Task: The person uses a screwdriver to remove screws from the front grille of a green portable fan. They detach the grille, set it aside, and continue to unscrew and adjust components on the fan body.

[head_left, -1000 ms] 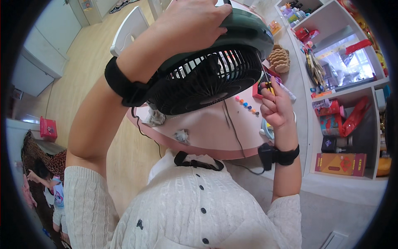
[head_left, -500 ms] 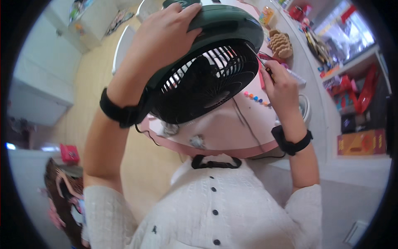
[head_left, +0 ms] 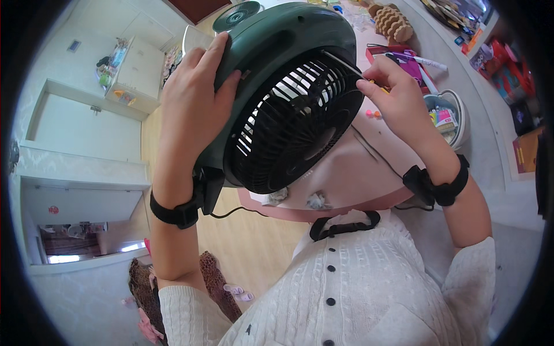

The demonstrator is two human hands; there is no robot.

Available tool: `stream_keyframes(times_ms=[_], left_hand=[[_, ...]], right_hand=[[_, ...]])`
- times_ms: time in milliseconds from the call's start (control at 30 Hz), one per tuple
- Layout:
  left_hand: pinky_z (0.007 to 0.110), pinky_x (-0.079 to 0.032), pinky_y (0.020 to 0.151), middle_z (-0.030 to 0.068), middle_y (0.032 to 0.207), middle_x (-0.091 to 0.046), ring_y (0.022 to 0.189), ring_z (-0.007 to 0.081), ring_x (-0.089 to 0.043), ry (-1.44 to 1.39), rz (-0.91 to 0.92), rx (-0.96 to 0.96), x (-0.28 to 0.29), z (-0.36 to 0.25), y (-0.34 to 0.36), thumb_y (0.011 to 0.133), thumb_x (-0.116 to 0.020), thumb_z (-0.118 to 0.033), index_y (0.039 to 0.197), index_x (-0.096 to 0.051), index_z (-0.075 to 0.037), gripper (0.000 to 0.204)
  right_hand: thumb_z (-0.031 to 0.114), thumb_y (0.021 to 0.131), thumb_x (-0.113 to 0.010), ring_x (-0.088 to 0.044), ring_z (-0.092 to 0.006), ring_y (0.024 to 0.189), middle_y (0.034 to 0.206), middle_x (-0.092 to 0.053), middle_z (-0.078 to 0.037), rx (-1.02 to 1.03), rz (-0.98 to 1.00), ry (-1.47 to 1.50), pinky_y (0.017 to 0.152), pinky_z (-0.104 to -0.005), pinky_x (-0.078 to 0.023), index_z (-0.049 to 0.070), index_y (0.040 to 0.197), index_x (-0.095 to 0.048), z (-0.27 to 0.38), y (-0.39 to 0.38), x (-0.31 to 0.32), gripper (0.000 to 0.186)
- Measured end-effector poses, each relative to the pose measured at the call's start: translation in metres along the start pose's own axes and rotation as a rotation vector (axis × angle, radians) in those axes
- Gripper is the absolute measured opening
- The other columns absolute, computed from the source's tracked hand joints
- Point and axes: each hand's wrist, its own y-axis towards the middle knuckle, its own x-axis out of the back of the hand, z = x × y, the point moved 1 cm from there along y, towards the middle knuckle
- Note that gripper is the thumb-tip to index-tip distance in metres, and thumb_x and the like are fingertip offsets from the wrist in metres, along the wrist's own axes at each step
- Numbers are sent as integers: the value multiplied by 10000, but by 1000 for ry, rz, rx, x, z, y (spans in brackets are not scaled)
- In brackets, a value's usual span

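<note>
Gripping a green fan (head_left: 288, 101) and a screwdriver (head_left: 344, 64), one in each hand

The green fan is held tilted above the near part of a pink table (head_left: 388, 150), its black slatted grille turned toward the wearer. The left hand (head_left: 197, 106) is closed on the outer green shell, thumb and fingers pressed against the curved side. The right hand (head_left: 395, 89) is closed around the yellow handle of the screwdriver, with the thin metal shaft running up and left to the inner edge of the shell, beside the grille. The tip is shaded by the rim; whether it sits in a screw cannot be made out from this view.

A black strap (head_left: 447, 187) is fastened round the right wrist and a black band (head_left: 176, 212) round the left. On the table, two crumpled grey pieces (head_left: 318, 200) lie near the fan's lower edge. Right of the fan are two small beads (head_left: 374, 114), a red tray (head_left: 376, 53) holding a purple item, and a round pale tub (head_left: 461, 127) with packets inside. A brown wavy-edged object (head_left: 392, 24) stands farther back. A round green grille (head_left: 238, 16) shows just behind the fan.
</note>
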Motion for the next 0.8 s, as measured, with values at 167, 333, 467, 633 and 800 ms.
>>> stream_keyframes(times_ms=[167, 333, 467, 633, 800], left_hand=[[415, -479, 727, 129, 908, -586, 840, 325, -590, 8, -30, -7, 0, -2, -2, 811, -673, -184, 1275, -554, -75, 491], [405, -483, 732, 137, 933, -594, 821, 324, -598, 26, -35, -33, 1, -2, -2, 824, -663, -175, 1281, -548, -73, 482], [388, -499, 755, 149, 1013, -624, 844, 323, -629, 50, -27, -26, 1, -4, -4, 865, -626, -181, 1313, -536, -87, 467], [395, -495, 765, 159, 1011, -621, 872, 338, -626, 44, -5, 14, 3, -5, -4, 872, -617, -191, 1309, -538, -80, 458], [412, -486, 742, 165, 955, -601, 857, 353, -602, 4, -34, 89, 0, -8, -3, 825, -678, -266, 1279, -533, -63, 518]], right_hand=[[185, 930, -612, -255, -13, 368, 663, -502, -1, -850, 147, 835, 345, -175, -148, 121, 899, -502, 2, -2, 9, 131], [199, 968, -563, -253, -25, 358, 704, -507, 2, -1159, 175, 1292, 333, -186, -170, 114, 859, -449, 7, 1, 13, 179], [210, 997, -506, -251, -26, 350, 688, -470, 9, -1287, 108, 1457, 315, -186, -161, 72, 952, -506, 5, -2, 6, 145], [218, 1011, -471, -259, -27, 352, 674, -443, 8, -1280, 107, 1592, 310, -186, -157, 45, 1005, -547, -3, -5, -3, 189], [207, 962, -538, -301, -15, 370, 697, -506, -10, -917, 187, 896, 318, -175, -183, 54, 978, -548, -4, 2, 3, 154]])
